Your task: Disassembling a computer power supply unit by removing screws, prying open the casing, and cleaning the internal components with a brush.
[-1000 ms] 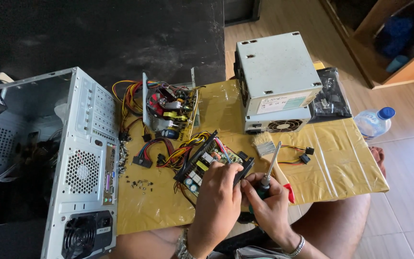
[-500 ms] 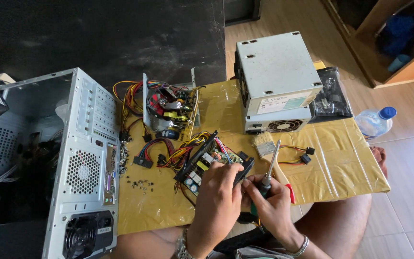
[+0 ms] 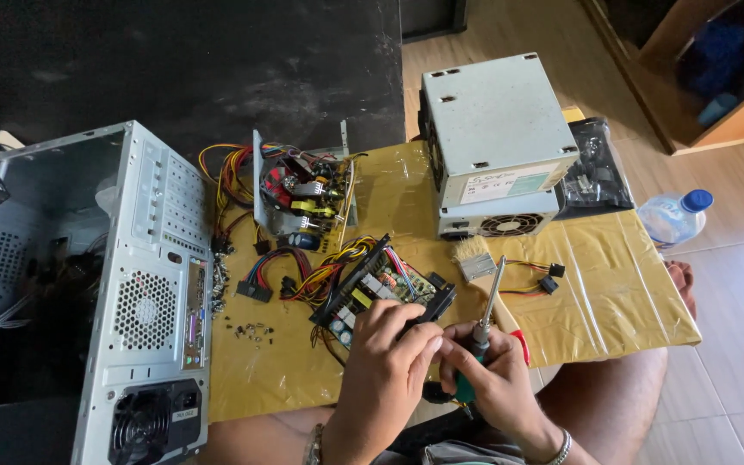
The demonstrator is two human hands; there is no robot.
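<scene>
My left hand (image 3: 385, 362) grips the near edge of a circuit board (image 3: 381, 288) that is tilted up off the yellow-covered low table (image 3: 613, 293), with coloured wires trailing from it. My right hand (image 3: 492, 379) is closed on the dark green handle of a screwdriver (image 3: 486, 310), whose shaft points up and away. The two hands touch at the fingertips, just in front of the board.
An open grey computer case (image 3: 131, 284) stands at the left. A second opened power supply with wire bundles (image 3: 299, 194) lies behind the board. A closed grey power supply box (image 3: 492, 142) sits at the back right. A paintbrush (image 3: 480, 267), loose screws (image 3: 247, 327) and a water bottle (image 3: 673, 215) are nearby.
Both hands stay on the board and screwdriver; the screwdriver shaft has tilted only slightly. Nothing else has moved.
</scene>
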